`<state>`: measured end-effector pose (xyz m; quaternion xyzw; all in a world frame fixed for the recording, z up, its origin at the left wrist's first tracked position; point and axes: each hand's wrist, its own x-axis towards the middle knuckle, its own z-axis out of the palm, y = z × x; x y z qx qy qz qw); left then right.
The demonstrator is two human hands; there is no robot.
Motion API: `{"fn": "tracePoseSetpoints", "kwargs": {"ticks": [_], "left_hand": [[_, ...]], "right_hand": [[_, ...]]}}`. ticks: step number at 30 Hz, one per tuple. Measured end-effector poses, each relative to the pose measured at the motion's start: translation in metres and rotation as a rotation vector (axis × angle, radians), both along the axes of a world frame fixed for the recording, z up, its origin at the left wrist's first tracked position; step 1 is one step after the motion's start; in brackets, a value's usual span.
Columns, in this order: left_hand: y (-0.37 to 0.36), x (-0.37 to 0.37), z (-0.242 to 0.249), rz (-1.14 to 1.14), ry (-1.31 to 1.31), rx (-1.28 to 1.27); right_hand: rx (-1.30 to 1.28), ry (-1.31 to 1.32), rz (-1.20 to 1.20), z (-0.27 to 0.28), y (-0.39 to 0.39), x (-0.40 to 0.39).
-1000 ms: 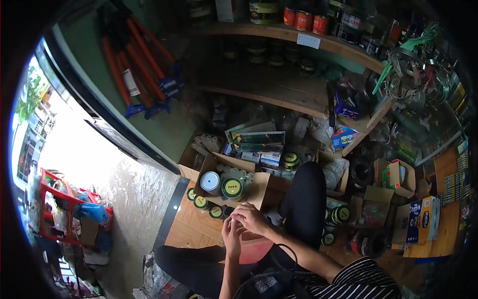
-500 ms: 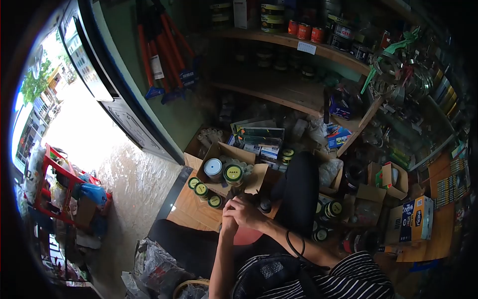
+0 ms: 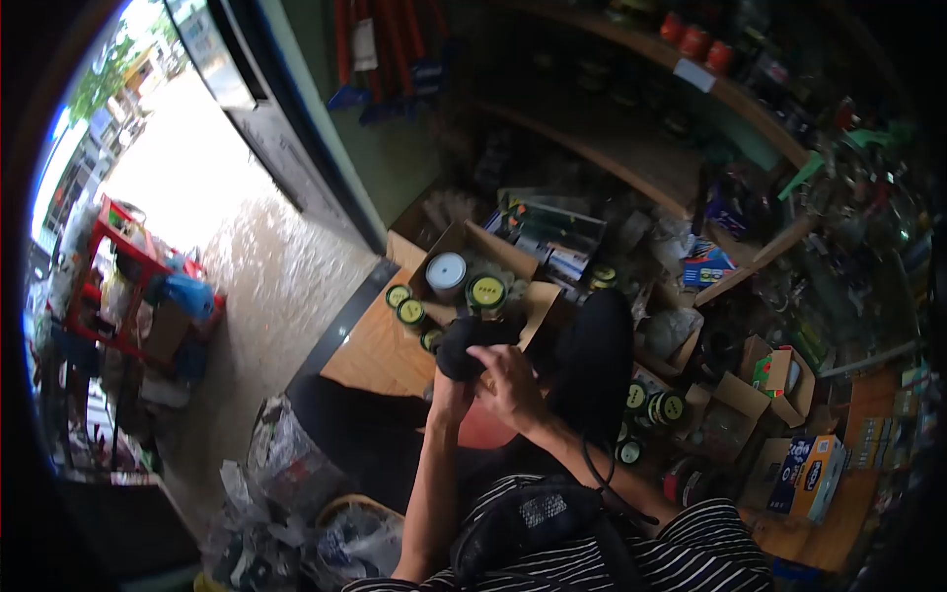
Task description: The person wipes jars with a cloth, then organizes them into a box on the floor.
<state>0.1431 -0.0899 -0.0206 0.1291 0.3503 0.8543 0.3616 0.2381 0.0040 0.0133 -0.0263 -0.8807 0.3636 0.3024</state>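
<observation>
Wood-toned flooring [image 3: 370, 360] extends beside and beyond the hands. A dark rounded object [image 3: 462, 347], too blurred to identify, lies against the left hand [image 3: 453, 394], whose closure cannot be told, its fingers being hidden. The right hand [image 3: 513, 391], fingers partly spread, touches the object's near side. Just beyond the grip, an open cardboard box [image 3: 431, 313] contains yellow-lidded jars [image 3: 486, 292].

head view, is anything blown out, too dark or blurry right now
In the head view, the ground outside is blown out to white, the lower shelf sinks into shadow, the black item being handled shows hardly any detail, lettering on the yellow lid looks soft, and the corners go black.
</observation>
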Motion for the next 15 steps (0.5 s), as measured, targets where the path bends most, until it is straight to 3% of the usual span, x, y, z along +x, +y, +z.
{"fn": "tracePoseSetpoints", "kwargs": {"ticks": [4,6,9,12,13,14,15], "left_hand": [[0.0,-0.001,-0.019,0.148,0.337,-0.302],[-0.002,-0.008,-0.036,0.162,0.403,-0.269],[0.003,-0.006,-0.033,0.145,0.073,-0.182],[0.004,-0.028,-0.029,0.144,1.146,-0.542],[0.005,-0.02,-0.032,0.024,0.8,-0.458],[0.007,-0.013,-0.025,-0.029,0.436,-0.374],[0.009,-0.009,-0.013,-0.045,0.396,-0.407]], "right_hand": [[-0.092,-0.137,0.06,-0.027,0.013,0.0],[-0.069,-0.144,0.086,-0.019,0.017,0.0],[-0.1,-0.132,0.151,-0.016,0.02,-0.003],[-0.251,-0.145,0.133,-0.018,0.023,-0.005],[-0.328,-0.148,0.096,-0.018,0.024,-0.005],[-0.579,-0.191,0.052,-0.021,0.025,-0.008],[-0.336,-0.15,-0.066,-0.035,0.032,-0.012]]}}
